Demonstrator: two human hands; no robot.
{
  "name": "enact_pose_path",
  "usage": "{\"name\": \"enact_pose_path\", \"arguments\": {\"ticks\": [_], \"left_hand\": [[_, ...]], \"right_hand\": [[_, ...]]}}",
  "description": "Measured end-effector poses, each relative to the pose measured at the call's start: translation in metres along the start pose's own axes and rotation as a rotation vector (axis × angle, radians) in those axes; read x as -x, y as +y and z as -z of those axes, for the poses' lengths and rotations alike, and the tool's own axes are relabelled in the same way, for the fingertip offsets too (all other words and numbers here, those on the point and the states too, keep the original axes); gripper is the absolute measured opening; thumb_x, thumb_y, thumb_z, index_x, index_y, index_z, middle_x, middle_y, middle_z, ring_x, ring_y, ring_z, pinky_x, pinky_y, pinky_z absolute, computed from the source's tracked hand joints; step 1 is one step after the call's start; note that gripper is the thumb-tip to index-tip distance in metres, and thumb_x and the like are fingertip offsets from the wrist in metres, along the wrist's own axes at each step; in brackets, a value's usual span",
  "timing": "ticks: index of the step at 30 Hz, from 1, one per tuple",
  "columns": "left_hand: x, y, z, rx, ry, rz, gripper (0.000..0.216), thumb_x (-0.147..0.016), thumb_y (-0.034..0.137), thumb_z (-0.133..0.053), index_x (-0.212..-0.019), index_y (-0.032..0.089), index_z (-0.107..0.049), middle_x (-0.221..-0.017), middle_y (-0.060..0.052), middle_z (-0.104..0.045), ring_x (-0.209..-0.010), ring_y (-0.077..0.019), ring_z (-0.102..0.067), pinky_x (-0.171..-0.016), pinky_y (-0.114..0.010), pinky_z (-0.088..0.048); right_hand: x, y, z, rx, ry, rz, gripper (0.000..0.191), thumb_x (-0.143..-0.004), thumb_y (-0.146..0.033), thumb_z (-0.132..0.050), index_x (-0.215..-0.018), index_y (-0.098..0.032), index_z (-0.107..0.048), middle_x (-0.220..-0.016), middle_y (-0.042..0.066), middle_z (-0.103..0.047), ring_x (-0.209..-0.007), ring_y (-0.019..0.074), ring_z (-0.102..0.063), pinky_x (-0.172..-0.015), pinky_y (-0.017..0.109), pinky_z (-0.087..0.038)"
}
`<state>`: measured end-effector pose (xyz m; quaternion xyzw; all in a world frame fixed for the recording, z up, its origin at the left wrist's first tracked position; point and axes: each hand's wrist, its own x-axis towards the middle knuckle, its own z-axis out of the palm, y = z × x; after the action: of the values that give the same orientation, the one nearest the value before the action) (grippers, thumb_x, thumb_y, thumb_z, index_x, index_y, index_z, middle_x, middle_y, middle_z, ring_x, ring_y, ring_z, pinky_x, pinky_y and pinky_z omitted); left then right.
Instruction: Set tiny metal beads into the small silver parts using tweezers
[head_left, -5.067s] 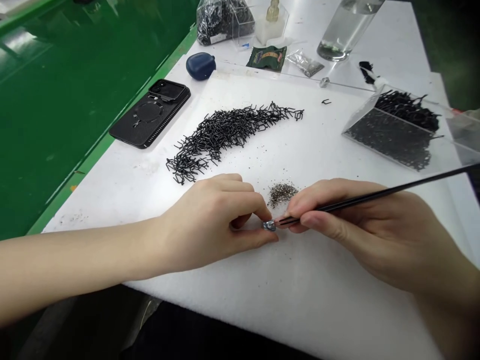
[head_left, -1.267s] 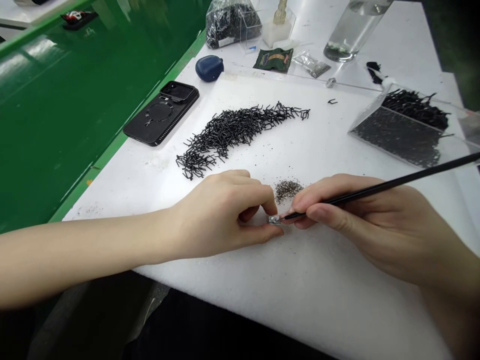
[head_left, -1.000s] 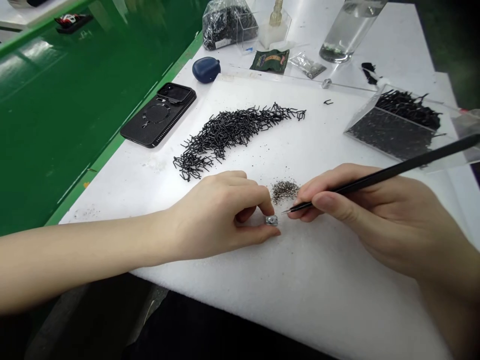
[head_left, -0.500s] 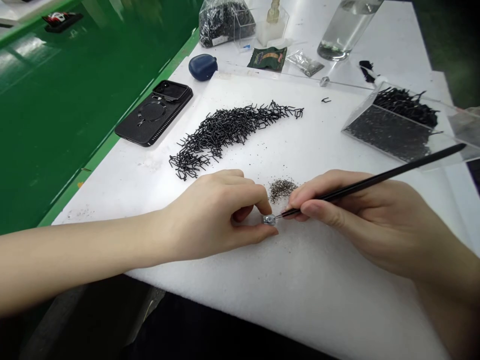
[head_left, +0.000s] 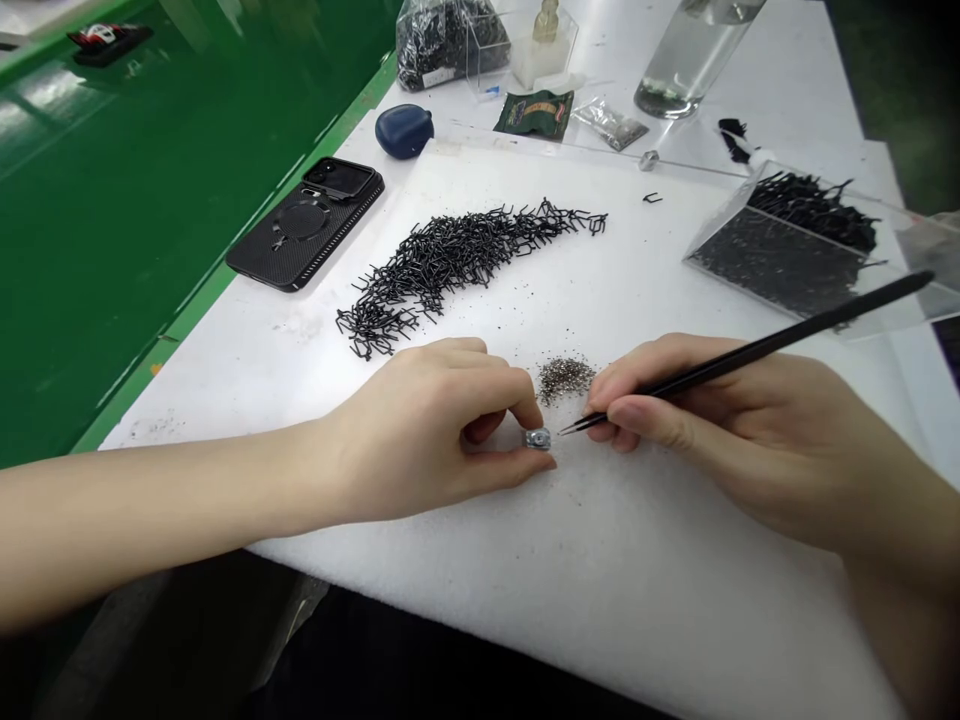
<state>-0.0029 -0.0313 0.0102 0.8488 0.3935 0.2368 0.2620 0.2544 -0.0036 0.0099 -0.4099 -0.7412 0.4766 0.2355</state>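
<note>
My left hand [head_left: 442,430] is curled closed, thumb and forefinger pinching a small silver metal piece [head_left: 537,438] that rests on the white foam pad [head_left: 600,560]. My right hand [head_left: 720,440] is closed in a pen grip around a thin black pointed tool [head_left: 757,347], its tip just beside the metal piece, not quite touching it as far as I can tell.

I judge the piece to be light, stiff and smooth, likely to slip or flick away if squeezed unevenly; holding it by its two opposite sides, low against the pad, looks like the safest grip. The tool is slender and rigid, best held near the tip, where my fingers [head_left: 645,415] sit.

Just beyond the tool tip lies a little heap of tiny grey grains [head_left: 564,375], and farther out from my left hand a long drift of black wire clips [head_left: 457,262]. Beyond my right hand sits a clear tray [head_left: 787,262] with more black clips. Past the clips, to the left, lie a black phone [head_left: 304,222] and a dark blue case [head_left: 403,130].

The foam looks soft and slightly grippy, so small parts should stay put. It lies on a white desk [head_left: 795,90] edged by a green surface [head_left: 112,200]; a clear bottle [head_left: 694,50] and a bag of parts [head_left: 439,40] stand at the far end.
</note>
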Motion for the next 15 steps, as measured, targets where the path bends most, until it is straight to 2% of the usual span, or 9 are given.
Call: {"name": "enact_pose_path", "arguments": {"ticks": [8, 15], "left_hand": [[0.0000, -0.0002, -0.0003, 0.002, -0.001, 0.001, 0.005, -0.091, 0.021, -0.077, -0.091, 0.017, -0.073, -0.064, 0.005, -0.057, -0.066, -0.0113, -0.054, -0.066, -0.024, -0.044], [-0.0002, -0.0004, 0.0009, -0.008, -0.018, 0.002, 0.006, -0.090, 0.020, -0.077, -0.090, 0.016, -0.073, -0.064, 0.006, -0.057, -0.065, -0.0104, -0.054, -0.066, -0.022, -0.044]], "right_hand": [[0.0009, 0.0008, 0.0005, 0.048, -0.033, 0.010, 0.005, -0.096, -0.034, -0.075, -0.100, -0.032, -0.078, -0.091, -0.004, -0.079, -0.078, 0.0145, -0.074, -0.067, 0.025, -0.056], [0.0014, 0.0017, -0.0017, 0.036, 0.036, 0.056, 0.005, -0.096, -0.032, -0.075, -0.097, -0.035, -0.079, -0.092, -0.007, -0.080, -0.078, 0.0109, -0.074, -0.065, 0.019, -0.056]]}}
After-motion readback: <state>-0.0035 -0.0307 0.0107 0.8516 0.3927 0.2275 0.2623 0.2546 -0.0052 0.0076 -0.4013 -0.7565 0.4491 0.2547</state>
